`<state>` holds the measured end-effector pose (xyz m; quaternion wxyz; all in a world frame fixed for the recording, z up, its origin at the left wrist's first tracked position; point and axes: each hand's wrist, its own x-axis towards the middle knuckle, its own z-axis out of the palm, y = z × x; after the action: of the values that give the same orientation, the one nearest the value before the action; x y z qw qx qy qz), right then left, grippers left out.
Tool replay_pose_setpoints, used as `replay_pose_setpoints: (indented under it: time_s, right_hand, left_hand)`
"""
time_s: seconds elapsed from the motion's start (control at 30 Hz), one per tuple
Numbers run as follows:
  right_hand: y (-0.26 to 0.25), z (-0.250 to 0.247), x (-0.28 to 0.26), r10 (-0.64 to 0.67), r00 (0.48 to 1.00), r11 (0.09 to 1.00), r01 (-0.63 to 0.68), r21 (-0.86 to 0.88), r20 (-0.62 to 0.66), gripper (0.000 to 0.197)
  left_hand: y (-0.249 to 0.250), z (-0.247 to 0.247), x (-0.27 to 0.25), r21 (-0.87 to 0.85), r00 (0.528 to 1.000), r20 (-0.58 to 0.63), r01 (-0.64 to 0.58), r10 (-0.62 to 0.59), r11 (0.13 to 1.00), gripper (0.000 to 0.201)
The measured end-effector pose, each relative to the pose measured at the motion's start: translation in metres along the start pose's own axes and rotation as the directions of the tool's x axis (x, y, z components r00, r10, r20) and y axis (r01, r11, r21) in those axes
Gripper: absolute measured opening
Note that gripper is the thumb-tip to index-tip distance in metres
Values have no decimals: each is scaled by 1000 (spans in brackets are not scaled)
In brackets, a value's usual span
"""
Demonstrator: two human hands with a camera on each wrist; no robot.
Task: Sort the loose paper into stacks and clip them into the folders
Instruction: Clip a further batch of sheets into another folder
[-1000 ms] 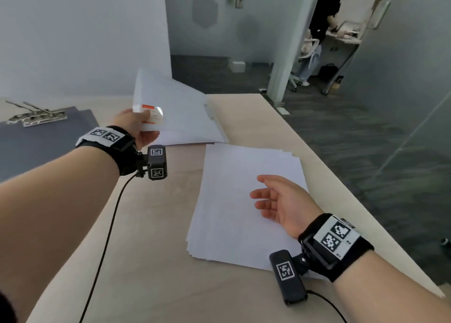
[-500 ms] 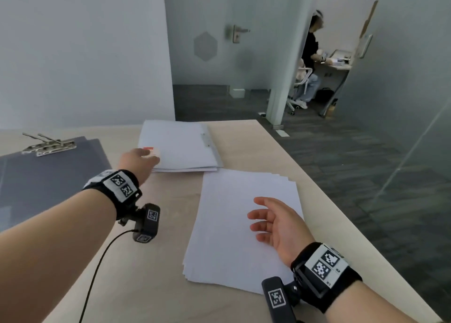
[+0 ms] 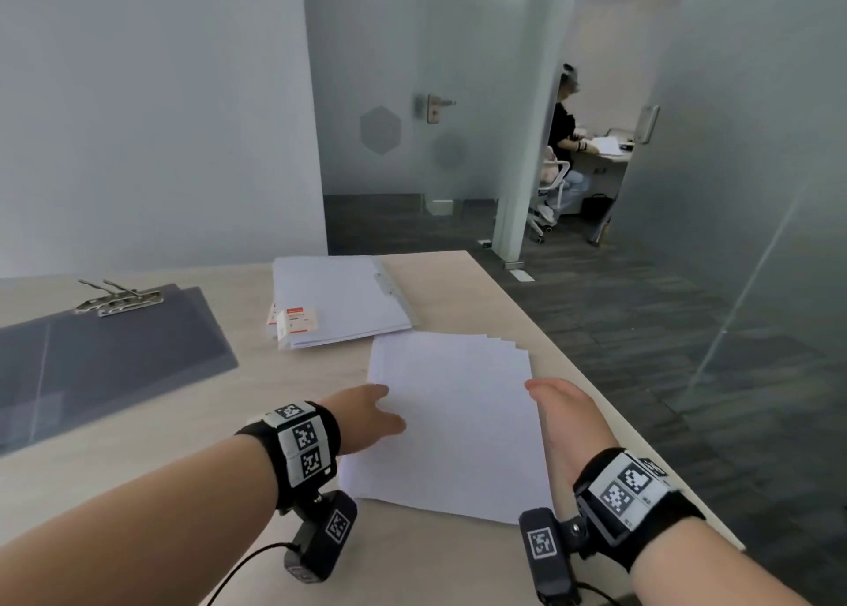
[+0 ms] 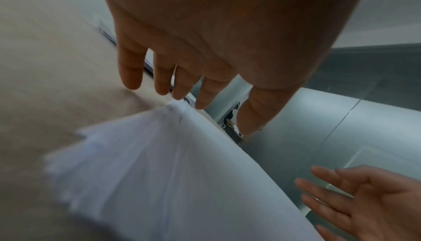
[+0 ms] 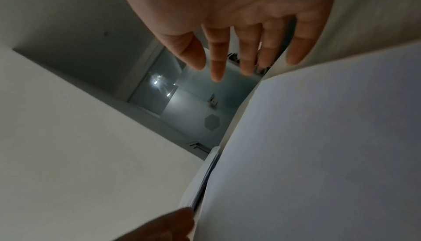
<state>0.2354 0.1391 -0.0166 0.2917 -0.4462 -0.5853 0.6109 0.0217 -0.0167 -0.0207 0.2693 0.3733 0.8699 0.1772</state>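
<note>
A loose, slightly fanned stack of white paper [image 3: 449, 427] lies on the wooden table in front of me. My left hand [image 3: 371, 415] is at the stack's left edge, fingers straight and holding nothing. My right hand [image 3: 557, 413] stands on its side at the stack's right edge, also open. In the left wrist view the left hand's fingers [image 4: 164, 75] reach out above the paper [image 4: 159, 172]. The right wrist view shows straight fingers [image 5: 216, 61] beside the paper [image 5: 318, 154]. A white folder [image 3: 339, 298] with a red-and-white label lies flat behind the stack.
Grey folders [image 3: 114, 358] with metal clips [image 3: 119, 303] lie at the left of the table [image 3: 206, 491]. The table's right edge runs close beside the paper. Beyond a glass partition a person sits at a desk [image 3: 566, 147].
My left hand let go of the white folder, which now lies flat, and came back to the stack's left edge. My right hand turned onto its side at the right edge.
</note>
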Motion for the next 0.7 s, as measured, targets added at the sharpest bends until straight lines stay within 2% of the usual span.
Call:
replay_pose_setpoints:
  time_s: [0.13, 0.2, 0.3, 0.47, 0.6, 0.7]
  right_hand:
    - [10, -12, 11, 204, 977, 971, -210, 115, 61, 32]
    - [8, -17, 11, 262, 962, 952, -270, 145, 73, 28]
    - [9, -25, 10, 315, 946, 931, -323, 171, 74, 33]
    - [15, -36, 7, 292, 955, 948, -296, 116, 56, 26]
    - [16, -42, 0, 294, 951, 954, -299, 38, 90, 16]
    - [17, -43, 0, 213, 969, 975, -202, -92, 124, 21]
  left_hand:
    - [14, 15, -13, 213, 993, 117, -57, 32, 975, 73]
    - [19, 21, -19, 251, 989, 136, -95, 62, 963, 73]
    - [21, 26, -25, 240, 987, 138, -119, 87, 964, 77]
    - [22, 28, -29, 106, 986, 125, -125, 112, 987, 78]
    - [23, 29, -34, 37, 980, 121, -162, 157, 986, 74]
    - [19, 27, -31, -49, 979, 92, -178, 182, 983, 69]
